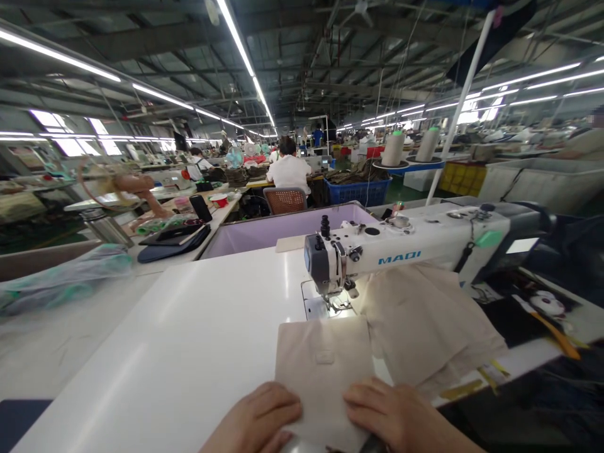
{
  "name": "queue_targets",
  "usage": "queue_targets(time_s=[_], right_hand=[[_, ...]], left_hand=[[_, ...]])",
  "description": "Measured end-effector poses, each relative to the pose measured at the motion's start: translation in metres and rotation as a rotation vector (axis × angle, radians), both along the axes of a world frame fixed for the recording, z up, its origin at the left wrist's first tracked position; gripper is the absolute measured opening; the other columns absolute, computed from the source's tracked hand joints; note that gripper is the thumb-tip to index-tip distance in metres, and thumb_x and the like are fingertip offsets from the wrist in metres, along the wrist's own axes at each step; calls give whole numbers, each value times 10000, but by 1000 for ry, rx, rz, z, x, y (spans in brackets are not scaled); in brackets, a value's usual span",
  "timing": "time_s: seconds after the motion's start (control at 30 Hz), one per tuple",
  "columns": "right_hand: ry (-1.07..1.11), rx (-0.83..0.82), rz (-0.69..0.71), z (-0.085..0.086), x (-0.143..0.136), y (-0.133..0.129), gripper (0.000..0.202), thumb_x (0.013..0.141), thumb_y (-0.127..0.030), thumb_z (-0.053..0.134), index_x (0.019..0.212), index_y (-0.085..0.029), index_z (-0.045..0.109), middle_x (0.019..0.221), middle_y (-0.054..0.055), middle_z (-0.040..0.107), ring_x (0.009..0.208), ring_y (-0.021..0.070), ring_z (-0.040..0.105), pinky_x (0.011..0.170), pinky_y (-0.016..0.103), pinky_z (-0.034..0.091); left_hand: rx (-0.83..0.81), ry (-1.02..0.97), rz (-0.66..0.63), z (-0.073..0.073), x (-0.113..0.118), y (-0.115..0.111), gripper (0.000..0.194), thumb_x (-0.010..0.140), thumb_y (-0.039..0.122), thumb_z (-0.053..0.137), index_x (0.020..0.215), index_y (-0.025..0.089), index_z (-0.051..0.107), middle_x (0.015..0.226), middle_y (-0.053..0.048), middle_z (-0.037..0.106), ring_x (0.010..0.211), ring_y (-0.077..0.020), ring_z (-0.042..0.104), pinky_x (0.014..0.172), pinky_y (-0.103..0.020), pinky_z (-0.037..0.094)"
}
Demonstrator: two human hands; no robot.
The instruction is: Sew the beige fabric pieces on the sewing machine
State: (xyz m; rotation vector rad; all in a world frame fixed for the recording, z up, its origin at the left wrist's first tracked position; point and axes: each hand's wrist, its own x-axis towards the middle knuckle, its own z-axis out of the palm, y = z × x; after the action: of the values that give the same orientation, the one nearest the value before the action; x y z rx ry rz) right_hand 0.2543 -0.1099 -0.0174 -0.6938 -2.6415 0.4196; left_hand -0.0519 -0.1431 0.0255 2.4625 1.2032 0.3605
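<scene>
A flat beige fabric piece with a small rectangular label or patch lies on the white table, its far edge just short of the lit needle area of the sewing machine. My left hand rests at the piece's left edge, fingers close together. On the right side of the same piece lies my right hand, its fingers flat on the cloth; a dark object, partly cut off, shows beneath it. More beige fabric is bunched under the machine arm, right of the piece.
The white tabletop stretches left. Beyond it are a lilac bin, a dark folded pouch, a metal flask and plastic-wrapped material. A seated person faces away. Thread cones stand behind the machine.
</scene>
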Motion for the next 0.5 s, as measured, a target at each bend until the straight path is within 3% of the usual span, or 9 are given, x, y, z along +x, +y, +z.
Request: queue_targets(time_s=[0.1,0.17,0.23,0.3,0.4,0.5], right_hand=[[226,-361,-131,7,0,9,188,830,-175,616,985,-248,692,1064,32,753,979,199,695,855,283,538],[366,-573,-386,5,-5,20,148,853,-256,562,947,-239,674,901,31,749,858,199,710,737,278,547],[508,-698,-625,-1,-12,30,244,823,-353,580,1027,-223,606,706,-1,697,696,207,690,658,297,536],[632,-754,-747,-7,-18,35,293,810,-416,615,1026,-231,542,660,-28,663,638,200,662,620,292,516],[758,-751,-756,-13,-24,33,257,802,-437,652,873,-256,485,662,-41,638,607,175,623,579,264,480],[657,-713,-612,-13,-25,28,185,767,-338,671,745,-243,514,661,-36,615,629,160,606,593,246,461]], left_hand=[[-126,-131,158,0,3,7,339,1044,394,365,1136,323,683,1075,2,745,984,-190,698,899,-277,568],[-170,-171,300,-7,5,15,414,1032,460,346,918,258,689,903,-13,740,858,-204,697,805,-292,565],[-187,-177,470,-15,8,25,496,1007,521,329,709,223,591,738,-22,686,731,-215,662,701,-302,528],[-198,-173,601,-21,11,33,507,974,556,323,622,226,480,646,-16,621,650,-215,614,638,-301,473],[-212,-171,701,-24,14,41,485,932,585,328,605,235,408,617,-5,568,631,-215,575,624,-298,419],[-235,-185,733,-21,15,43,483,912,598,332,606,234,416,623,-3,554,651,-220,568,630,-295,394]])
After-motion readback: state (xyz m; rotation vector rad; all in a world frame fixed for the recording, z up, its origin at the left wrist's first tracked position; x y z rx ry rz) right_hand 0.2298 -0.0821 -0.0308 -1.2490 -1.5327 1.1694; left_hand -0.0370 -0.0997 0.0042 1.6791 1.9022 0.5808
